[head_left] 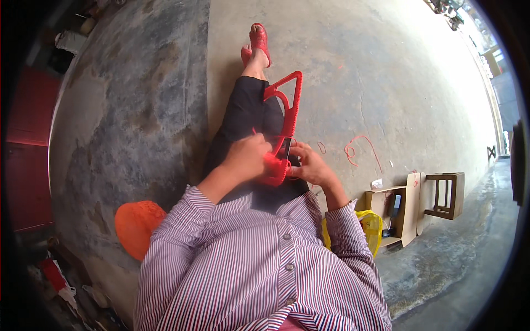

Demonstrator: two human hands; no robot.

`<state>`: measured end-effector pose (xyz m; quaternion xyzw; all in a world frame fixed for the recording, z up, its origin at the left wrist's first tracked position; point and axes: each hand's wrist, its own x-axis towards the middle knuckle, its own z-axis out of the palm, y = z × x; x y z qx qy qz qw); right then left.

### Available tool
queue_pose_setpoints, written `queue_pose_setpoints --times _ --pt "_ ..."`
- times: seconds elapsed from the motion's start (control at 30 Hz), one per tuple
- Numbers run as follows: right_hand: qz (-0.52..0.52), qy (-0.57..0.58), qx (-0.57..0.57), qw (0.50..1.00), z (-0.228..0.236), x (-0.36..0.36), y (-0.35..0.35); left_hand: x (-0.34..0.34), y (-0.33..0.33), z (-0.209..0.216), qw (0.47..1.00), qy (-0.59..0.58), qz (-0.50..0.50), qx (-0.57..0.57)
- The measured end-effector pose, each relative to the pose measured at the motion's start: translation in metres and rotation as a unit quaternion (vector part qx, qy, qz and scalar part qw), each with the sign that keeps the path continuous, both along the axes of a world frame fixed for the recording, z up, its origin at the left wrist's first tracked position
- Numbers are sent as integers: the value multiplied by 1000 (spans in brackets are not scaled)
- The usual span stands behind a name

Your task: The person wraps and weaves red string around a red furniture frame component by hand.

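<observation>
Over my lap lies a red frame-like piece (291,122) with bumpy, cord-wrapped edges and open gaps; I cannot make out its kind. My left hand (248,156) is closed at its near left side, pinching a thin red cord (284,137) that runs across toward the right. My right hand (311,164) grips the near right edge of the piece, fingers curled around it. A dark narrow strip (287,148) shows between the hands. The nearest part of the piece is blurred and partly hidden by my left hand.
My outstretched legs (243,118) end in red shoes (259,44). Loose red cord (353,150) lies on the concrete floor at right. Further right are an open cardboard box (411,209), a yellow basket-like container (373,231) and a wooden stool (457,196). An orange object (135,226) sits at left.
</observation>
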<state>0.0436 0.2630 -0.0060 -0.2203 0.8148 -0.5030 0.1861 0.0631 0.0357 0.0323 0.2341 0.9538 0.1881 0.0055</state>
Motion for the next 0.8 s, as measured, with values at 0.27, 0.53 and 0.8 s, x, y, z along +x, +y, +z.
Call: queue_pose_setpoints --times 0.27,0.53,0.8 --pt "-257 -88 -277 922 32 11 39 -8 19 -35 924 -76 130 351" --pt "-219 -64 -618 752 69 44 185 -7 35 -46 610 -488 191 594" --pt "-268 -150 -416 856 30 39 65 -5 36 -53 620 -484 174 593"
